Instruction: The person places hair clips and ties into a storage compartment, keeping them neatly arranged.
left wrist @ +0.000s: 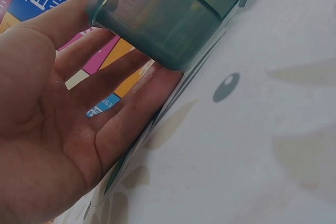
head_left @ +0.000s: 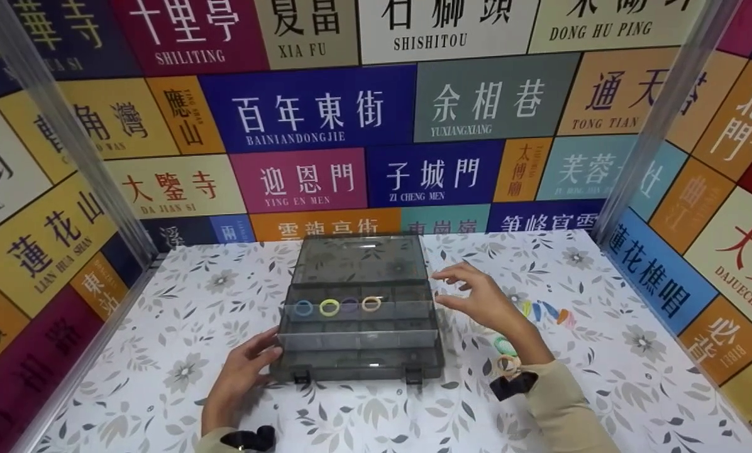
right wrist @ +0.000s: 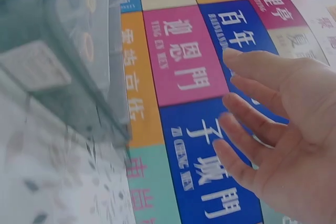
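A grey see-through plastic organizer box (head_left: 360, 362) stands with its lid (head_left: 363, 259) raised at the back. In its rear row lie a blue ring (head_left: 303, 307), a yellow ring (head_left: 329, 307), a purple ring (head_left: 349, 305) and a peach ring (head_left: 371, 304), probably hair ties. My left hand (head_left: 245, 366) touches the box's left front corner, thumb at its edge and fingers extended along the side. To the right of the box, my right hand (head_left: 486, 302) hovers with fingers parted and nothing between them; the right wrist view shows it apart from the box.
Right of the box, partly behind my right forearm, lie a green coiled ring (head_left: 505, 345) and a peach coiled ring (head_left: 508, 365). Beyond the forearm are several small coloured pieces (head_left: 550, 310). A leaf-patterned tabletop (head_left: 162, 352) lies beneath, with sign-printed walls (head_left: 307, 113) around it.
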A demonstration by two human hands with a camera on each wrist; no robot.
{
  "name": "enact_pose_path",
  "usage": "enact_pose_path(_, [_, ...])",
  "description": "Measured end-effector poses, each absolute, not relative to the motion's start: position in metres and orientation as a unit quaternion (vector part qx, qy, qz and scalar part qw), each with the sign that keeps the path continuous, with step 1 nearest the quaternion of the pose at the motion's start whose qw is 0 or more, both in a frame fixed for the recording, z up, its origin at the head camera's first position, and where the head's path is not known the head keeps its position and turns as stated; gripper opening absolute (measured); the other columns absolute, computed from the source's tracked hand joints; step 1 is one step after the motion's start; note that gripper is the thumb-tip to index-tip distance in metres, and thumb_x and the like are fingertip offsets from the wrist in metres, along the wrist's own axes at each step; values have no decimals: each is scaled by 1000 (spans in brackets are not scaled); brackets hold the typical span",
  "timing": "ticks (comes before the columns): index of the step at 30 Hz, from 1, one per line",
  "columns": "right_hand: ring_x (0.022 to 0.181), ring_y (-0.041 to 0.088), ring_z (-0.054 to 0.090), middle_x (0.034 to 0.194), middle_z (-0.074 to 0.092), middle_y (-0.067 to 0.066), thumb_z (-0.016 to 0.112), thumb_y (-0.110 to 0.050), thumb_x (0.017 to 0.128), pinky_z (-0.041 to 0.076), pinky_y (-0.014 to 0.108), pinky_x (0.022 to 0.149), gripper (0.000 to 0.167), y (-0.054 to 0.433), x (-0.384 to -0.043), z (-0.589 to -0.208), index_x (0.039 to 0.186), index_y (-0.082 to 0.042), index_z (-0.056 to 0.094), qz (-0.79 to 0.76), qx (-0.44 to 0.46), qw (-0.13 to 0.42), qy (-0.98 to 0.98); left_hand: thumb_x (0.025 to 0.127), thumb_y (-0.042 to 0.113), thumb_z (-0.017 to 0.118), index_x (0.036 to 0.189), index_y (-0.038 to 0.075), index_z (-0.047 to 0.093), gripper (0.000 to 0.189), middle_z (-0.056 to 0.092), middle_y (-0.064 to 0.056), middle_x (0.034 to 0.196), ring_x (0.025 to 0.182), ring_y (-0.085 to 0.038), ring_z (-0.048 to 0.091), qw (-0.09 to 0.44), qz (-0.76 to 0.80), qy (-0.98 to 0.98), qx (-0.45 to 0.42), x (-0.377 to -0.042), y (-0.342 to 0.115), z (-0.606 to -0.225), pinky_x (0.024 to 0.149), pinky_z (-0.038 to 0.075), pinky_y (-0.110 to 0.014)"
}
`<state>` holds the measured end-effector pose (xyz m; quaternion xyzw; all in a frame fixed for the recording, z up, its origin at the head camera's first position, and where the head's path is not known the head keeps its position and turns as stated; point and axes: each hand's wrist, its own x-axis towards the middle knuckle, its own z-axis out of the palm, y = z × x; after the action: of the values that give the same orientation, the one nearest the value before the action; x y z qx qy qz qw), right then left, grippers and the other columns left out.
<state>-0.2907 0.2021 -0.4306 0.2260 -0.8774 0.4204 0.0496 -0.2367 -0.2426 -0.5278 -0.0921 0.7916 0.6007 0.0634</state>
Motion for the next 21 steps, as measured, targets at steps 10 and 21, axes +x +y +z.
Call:
enact_pose_path(10, [116,28,58,130,63,6,76,-28,89,50,47,95,41,261,-279,-451,128,-19,68,417,222,26,-881,97,26,67,147,18,52,53,50,-17,151,138,-40,50,72,599,792,-95,-236,-241,-529,90,59,-49])
enact_pose_path(21, [120,42,54,140,56,18,76,-30,89,49,58,97,53,327,-281,-486,135,-10,62,381,246,-88,-887,96,28,68,148,20,52,55,49,-17,152,137,-40,50,69,594,796,-93,-236,-245,-528,89,59,-48])
